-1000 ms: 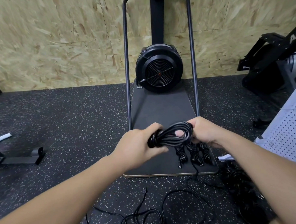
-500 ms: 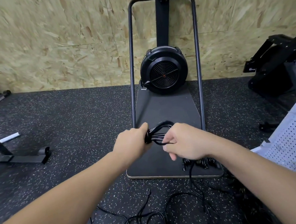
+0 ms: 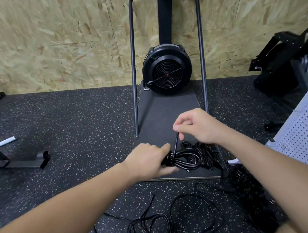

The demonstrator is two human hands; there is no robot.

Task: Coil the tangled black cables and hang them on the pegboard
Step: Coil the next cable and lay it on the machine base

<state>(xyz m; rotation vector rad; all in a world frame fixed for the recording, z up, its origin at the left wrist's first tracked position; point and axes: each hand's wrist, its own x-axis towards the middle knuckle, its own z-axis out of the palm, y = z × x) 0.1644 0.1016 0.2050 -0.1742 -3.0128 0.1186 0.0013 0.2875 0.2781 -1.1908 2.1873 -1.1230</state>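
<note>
A coiled black cable (image 3: pixel 187 158) hangs in front of me, just above the machine's dark platform (image 3: pixel 164 115). My left hand (image 3: pixel 148 160) grips the coil's left end. My right hand (image 3: pixel 197 125) is raised above it and pinches the cable's loose end (image 3: pixel 176 143), which runs down to the coil. Behind the coil, several finished coils (image 3: pixel 208 151) lie on the platform. Loose tangled cables (image 3: pixel 156 222) sprawl on the floor near me. The white pegboard (image 3: pixel 302 136) leans at the right edge.
A black fan machine (image 3: pixel 166 68) with a tall tube frame stands against the chipboard wall. More gym equipment (image 3: pixel 287 61) sits at the right, a black floor bracket (image 3: pixel 22 160) at the left. A heap of black cables (image 3: pixel 253 196) lies by the pegboard.
My left hand has lowered the coil toward the platform. My right hand has let go of the coil's body and lifted the loose end up above it.
</note>
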